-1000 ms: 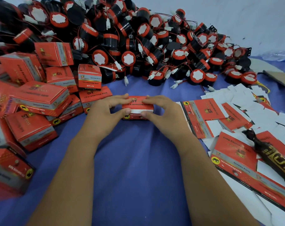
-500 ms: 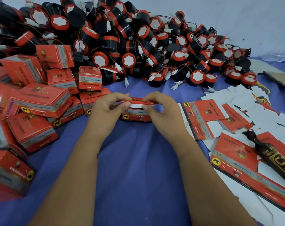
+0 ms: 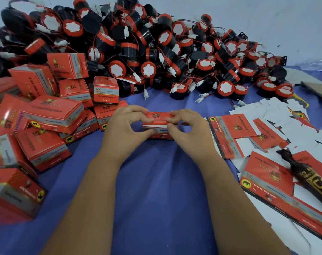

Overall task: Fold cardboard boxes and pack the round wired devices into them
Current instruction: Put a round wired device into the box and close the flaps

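Two hands pinch box (image 3: pixel 159 126) | left hand (image 3: pixel 126 134) at 9, right hand (image 3: pixel 188 132) at 3 | light, thin, creasable card: you grip edges, not panels

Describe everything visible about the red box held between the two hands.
The red box is printed cardboard, red with a grey band, small lettering and a white inner edge showing along the gap under its top flap. It is only partly formed, low and flattish, lying lengthwise on the blue cloth at centre. The left hand pinches its left end and the right hand pinches its right end, fingers on the top flap, thumbs on the near face. Whether anything is inside cannot be told.
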Action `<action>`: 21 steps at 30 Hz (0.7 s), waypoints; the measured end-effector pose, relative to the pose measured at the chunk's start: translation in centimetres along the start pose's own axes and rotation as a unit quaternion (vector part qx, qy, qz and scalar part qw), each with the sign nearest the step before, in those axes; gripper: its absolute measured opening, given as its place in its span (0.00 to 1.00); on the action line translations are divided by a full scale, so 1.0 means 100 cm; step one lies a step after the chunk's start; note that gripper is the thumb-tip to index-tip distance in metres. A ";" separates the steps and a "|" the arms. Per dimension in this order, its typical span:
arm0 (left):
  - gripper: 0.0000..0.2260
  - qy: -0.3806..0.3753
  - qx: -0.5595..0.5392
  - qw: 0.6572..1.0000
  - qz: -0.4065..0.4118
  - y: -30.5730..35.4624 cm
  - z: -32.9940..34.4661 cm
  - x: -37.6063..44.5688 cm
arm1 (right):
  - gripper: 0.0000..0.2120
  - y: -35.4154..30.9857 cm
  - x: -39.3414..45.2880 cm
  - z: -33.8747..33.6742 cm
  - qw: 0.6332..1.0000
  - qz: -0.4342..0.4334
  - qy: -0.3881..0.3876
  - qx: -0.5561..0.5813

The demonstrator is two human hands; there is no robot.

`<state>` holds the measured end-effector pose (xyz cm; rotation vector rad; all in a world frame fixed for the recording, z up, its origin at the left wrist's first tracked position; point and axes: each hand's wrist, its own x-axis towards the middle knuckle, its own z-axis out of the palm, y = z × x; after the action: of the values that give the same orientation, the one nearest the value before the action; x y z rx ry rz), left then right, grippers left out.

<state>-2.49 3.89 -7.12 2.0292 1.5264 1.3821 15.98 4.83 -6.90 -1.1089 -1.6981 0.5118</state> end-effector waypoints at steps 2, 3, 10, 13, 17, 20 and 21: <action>0.08 0.015 0.050 0.998 0.020 0.000 0.001 0.000 | 0.02 -0.001 -0.001 0.000 1.000 -0.009 0.002 -0.025; 0.07 0.019 0.051 0.998 0.006 0.000 0.002 -0.001 | 0.03 -0.001 -0.001 0.001 0.999 -0.014 0.004 -0.045; 0.06 -0.002 -0.012 0.997 -0.071 0.004 0.004 -0.003 | 0.05 -0.002 -0.002 0.011 0.997 0.003 0.006 -0.082; 0.12 -0.031 -0.069 0.995 -0.069 0.007 0.003 -0.005 | 0.07 -0.003 -0.003 0.010 0.997 0.065 -0.041 0.027; 0.15 -0.012 -0.121 0.986 -0.110 0.009 0.001 -0.002 | 0.19 -0.008 0.001 0.006 0.997 0.064 -0.036 -0.031; 0.08 0.094 -0.190 0.961 -0.176 0.009 -0.001 0.002 | 0.21 -0.023 0.008 0.014 0.998 0.051 0.045 -0.015; 0.06 0.136 -0.247 0.937 -0.207 0.008 -0.002 0.004 | 0.20 -0.031 0.012 0.019 0.996 0.046 0.072 -0.002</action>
<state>-2.16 3.80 -6.22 1.1813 1.4092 1.6908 12.86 4.70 -4.74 -1.2018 -1.5304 0.4740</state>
